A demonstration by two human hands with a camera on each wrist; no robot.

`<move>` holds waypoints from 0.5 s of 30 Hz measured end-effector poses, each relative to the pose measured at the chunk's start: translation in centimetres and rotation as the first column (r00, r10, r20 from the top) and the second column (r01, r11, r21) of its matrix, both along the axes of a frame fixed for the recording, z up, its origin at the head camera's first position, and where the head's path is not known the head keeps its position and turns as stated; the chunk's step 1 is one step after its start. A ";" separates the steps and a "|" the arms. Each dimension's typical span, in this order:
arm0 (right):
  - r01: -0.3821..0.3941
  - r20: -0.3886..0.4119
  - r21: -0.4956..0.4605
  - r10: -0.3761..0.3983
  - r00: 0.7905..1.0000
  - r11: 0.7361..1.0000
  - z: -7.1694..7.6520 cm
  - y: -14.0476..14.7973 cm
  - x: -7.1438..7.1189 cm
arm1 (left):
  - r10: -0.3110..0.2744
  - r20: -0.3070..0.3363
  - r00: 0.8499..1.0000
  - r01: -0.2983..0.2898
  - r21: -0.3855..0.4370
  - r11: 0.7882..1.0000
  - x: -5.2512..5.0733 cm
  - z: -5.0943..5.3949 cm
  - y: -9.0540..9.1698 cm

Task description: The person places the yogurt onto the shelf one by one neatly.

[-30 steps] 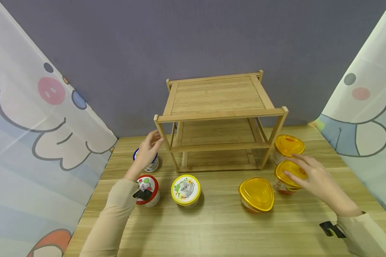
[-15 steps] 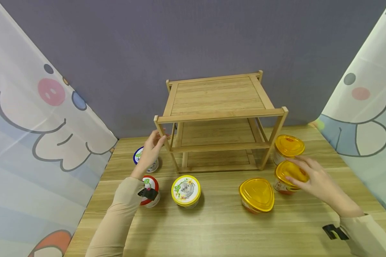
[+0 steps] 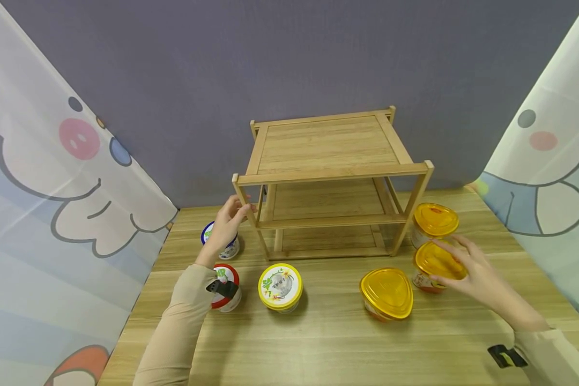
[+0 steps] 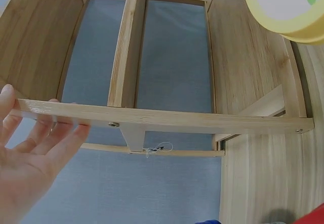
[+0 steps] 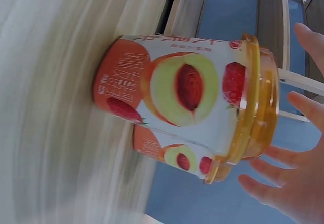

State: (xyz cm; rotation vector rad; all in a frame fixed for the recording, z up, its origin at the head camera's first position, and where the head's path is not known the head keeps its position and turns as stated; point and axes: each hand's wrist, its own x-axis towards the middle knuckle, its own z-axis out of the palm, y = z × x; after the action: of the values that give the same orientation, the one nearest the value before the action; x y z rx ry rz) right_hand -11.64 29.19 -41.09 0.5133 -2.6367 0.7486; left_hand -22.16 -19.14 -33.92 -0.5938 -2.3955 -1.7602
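My left hand (image 3: 225, 228) holds the front left post of a three-tier wooden shelf (image 3: 328, 143); in the left wrist view the fingers of that hand (image 4: 35, 153) bend around the post (image 4: 167, 119). Over the middle yellow-lidded cup (image 3: 439, 261), my right hand (image 3: 477, 271) hovers with fingers apart. The right wrist view shows that hand (image 5: 298, 168) beside the orange lid of a peach-printed cup (image 5: 187, 89), a second such cup (image 5: 177, 158) behind it. Whether a fingertip touches a lid I cannot tell.
Left of the shelf stand a blue-rimmed cup (image 3: 230, 250) and a red-rimmed cup (image 3: 230, 301). A yellow-rimmed cup (image 3: 280, 287) is in front. Two more yellow-lidded cups stand right, one nearer (image 3: 387, 293), one farther back (image 3: 434, 220). A grey partition (image 3: 289, 53) rises behind.
My left hand has moved right onto the shelf's post, its fingers now around it. My right hand has shifted slightly to the right, still above the middle yellow-lidded cup.
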 end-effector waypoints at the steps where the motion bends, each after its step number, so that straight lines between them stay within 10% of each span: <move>1: -0.006 -0.011 -0.007 0.006 1.000 1.000 -0.2 0.1 0.0 | -0.005 0.004 1.000 0.005 0.005 1.000 0.2 0.3 0.1; 15: -0.012 -0.016 -0.078 0.011 1.000 0.997 -1.9 0.4 -0.1 | -0.004 0.034 0.999 0.005 -0.012 1.000 0.8 0.9 0.4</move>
State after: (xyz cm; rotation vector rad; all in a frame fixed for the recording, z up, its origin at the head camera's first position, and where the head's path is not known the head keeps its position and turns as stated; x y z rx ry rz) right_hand -11.75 29.61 -42.99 0.5110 -2.5809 0.8440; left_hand -21.35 -18.71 -32.98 -0.5763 -2.4304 -1.7729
